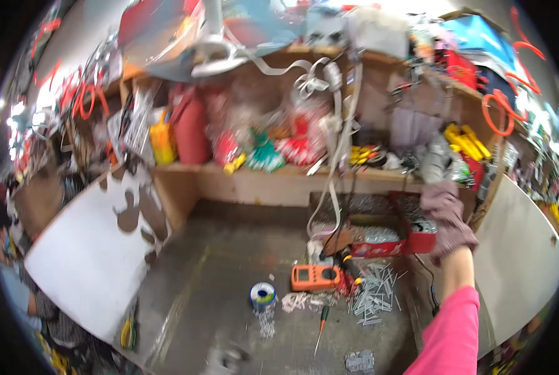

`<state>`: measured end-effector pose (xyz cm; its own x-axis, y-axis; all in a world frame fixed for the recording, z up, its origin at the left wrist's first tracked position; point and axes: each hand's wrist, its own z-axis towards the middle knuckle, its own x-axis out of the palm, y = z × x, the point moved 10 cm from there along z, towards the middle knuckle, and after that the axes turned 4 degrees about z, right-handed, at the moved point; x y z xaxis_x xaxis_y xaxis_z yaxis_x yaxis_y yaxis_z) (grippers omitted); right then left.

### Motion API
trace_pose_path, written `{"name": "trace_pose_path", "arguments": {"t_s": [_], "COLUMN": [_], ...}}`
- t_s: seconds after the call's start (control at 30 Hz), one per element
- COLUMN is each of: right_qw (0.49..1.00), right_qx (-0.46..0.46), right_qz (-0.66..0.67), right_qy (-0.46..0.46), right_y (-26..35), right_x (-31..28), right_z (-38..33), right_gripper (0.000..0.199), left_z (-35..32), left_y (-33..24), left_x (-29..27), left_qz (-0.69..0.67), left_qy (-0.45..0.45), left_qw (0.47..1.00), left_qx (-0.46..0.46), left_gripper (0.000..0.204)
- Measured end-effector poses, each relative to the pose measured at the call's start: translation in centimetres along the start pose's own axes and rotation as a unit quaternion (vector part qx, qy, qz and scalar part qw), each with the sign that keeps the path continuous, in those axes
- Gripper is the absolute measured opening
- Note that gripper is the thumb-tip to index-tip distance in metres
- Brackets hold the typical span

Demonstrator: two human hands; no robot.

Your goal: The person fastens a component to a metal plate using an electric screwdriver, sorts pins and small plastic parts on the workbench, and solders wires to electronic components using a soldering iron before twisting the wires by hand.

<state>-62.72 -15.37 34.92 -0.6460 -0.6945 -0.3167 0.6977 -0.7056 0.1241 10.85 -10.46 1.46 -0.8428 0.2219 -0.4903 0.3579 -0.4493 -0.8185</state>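
Note:
My right hand (435, 164), in a grey glove with a mauve cuff, reaches up to the shelf at the right. It is beside yellow-handled tools (467, 142) and a red container. Blur hides its fingers and anything in them. At the lower edge, a smeared grey shape (226, 359) may be my gloved left hand; its fingers do not show. On the bench between lie an orange multimeter (315, 277), a solder spool (263, 296), a thin screwdriver (322, 329) and a pile of thin metal rods (374, 295). A grey flat part (359, 361) lies near the front.
A red box (377, 249) of small metal pieces stands below the shelf (261, 173). White cables (334, 206) hang before it. White side panels (95, 250) flank the bench. Bagged goods, a red cylinder (189, 125) and a lamp (220, 59) are above.

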Motion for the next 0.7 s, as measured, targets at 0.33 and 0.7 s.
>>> {"name": "trace_pose_path", "arguments": {"t_s": [0.33, 0.7], "right_qw": [0.697, 0.609], "right_qx": [-0.436, -0.401], "right_qz": [0.454, 0.309], "right_qy": [0.345, 0.611], "right_y": [30.0, 43.7], "right_x": [-27.3, -22.7], "right_z": [-30.9, -45.5], "right_gripper": [0.032, 0.056], "left_z": [4.8, 8.8], "left_y": [1.6, 4.2], "left_x": [-17.4, 0.6], "left_qz": [0.526, 0.272], "left_qy": [-0.074, 0.091], "left_qw": [0.847, 0.957], "left_qx": [-0.027, -0.043], "left_gripper": [0.063, 0.033]}}
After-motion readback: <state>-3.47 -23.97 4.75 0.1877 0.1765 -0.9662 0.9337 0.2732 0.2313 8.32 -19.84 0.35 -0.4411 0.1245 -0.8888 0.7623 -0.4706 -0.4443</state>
